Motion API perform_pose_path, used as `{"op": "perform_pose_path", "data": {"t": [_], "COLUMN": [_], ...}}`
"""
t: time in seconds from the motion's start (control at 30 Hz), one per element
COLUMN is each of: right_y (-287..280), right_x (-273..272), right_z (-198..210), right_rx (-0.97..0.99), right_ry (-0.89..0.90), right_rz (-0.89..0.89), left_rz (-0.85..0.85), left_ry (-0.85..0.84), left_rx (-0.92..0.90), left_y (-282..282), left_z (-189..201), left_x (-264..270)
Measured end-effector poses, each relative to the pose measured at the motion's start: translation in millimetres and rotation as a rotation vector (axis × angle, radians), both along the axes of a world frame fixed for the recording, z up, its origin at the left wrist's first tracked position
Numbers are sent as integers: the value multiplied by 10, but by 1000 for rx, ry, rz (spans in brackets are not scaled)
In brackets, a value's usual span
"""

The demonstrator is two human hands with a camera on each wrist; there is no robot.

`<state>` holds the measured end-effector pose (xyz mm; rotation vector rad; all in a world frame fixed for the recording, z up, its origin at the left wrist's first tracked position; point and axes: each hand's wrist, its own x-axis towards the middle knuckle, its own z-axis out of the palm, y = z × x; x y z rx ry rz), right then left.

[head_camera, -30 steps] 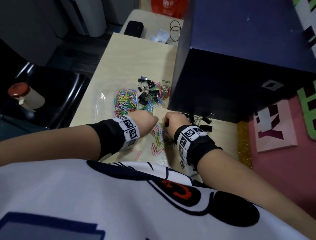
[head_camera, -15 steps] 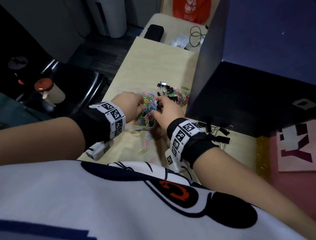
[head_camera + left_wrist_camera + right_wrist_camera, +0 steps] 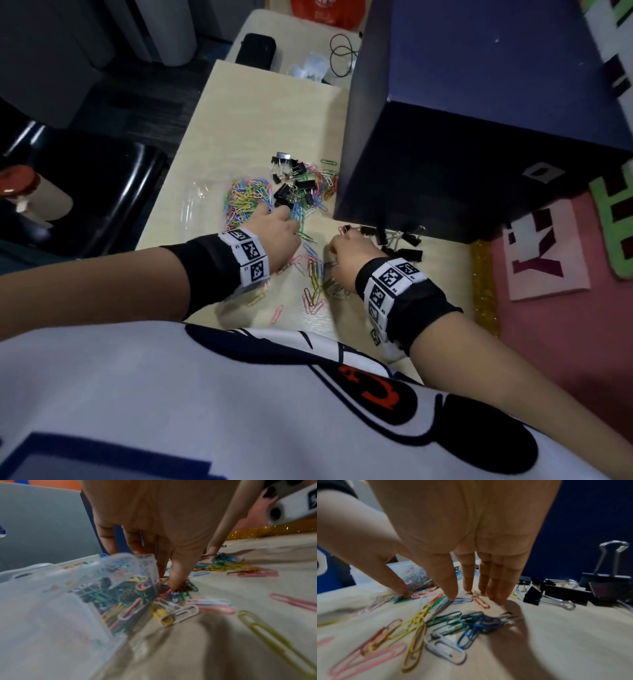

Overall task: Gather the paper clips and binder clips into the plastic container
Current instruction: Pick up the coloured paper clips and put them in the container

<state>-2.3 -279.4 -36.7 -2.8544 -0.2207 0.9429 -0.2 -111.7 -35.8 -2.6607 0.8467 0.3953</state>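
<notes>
A clear plastic container point(image 3: 205, 209) on the pale table point(image 3: 260, 113) holds a heap of coloured paper clips point(image 3: 245, 200). My left hand point(image 3: 289, 228) is at its near right corner. In the left wrist view its straight fingers point(image 3: 173, 582) press on loose clips beside the container wall point(image 3: 72, 588). My right hand point(image 3: 337, 246) reaches down with spread fingers point(image 3: 452, 593) whose tips touch the loose paper clips point(image 3: 447, 622) on the table. Black binder clips point(image 3: 294, 186) lie behind the container. More binder clips point(image 3: 556, 592) lie right of my right hand.
A tall dark blue box point(image 3: 462, 154) stands along the table's right side. A black chair point(image 3: 102, 192) and a red-capped bottle point(image 3: 27, 192) are off the left edge. A black pouch point(image 3: 255, 51) and a cable point(image 3: 342, 51) lie at the far end. A pink board point(image 3: 565, 325) lies on the right.
Both hands have drawn back from over the container toward me. They now rest on the loose paper clips near the table's front.
</notes>
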Motion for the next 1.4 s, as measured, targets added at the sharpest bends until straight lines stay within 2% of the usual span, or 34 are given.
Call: {"op": "perform_pose_path", "data": {"t": [0.17, 0.3, 0.4, 0.53, 0.63, 0.73, 0.83, 0.97, 1.1, 1.2, 1.27, 1.33, 1.4], "right_y": [-105, 42, 183, 372, 616, 884, 1064, 1163, 1176, 1134, 1060, 936, 795], "right_x": [-84, -46, 57, 183, 251, 255, 248, 280, 314, 294, 295, 325, 347], "right_z": [-28, -107, -129, -66, -2, 5, -72, -128, -82, -15, 40, 60, 27], "right_rx": [-119, 0, 46, 118, 254, 320, 285, 162, 149, 281, 381, 420, 370], "right_ry": [103, 45, 5, -133, -286, -328, -337, -356, -343, -314, -336, -388, -398], "right_rz": [-128, -140, -127, -100, 21, 132, 200, 255, 260, 110, -45, -221, -351], "left_rz": [-24, 19, 9, 267, 494, 683, 773, 746, 717, 708, 663, 527, 367], "left_ry": [24, 144, 71, -11, -97, -144, -124, -14, 3, -25, -103, -161, -129], "left_rx": [-6, -85, -194, -286, -275, -252, -241, -222, -223, -236, -275, -315, -315], "left_y": [-107, -208, -129, 244, 593, 841, 925, 893, 940, 970, 970, 950, 903], "left_z": [-67, -125, -62, 44, 46, -27, -88, -102, -70, -55, -43, -46, -58], "left_x": [-110, -168, -166, -78, -28, -68, -92, -44, 0, 13, 18, 26, 26]}}
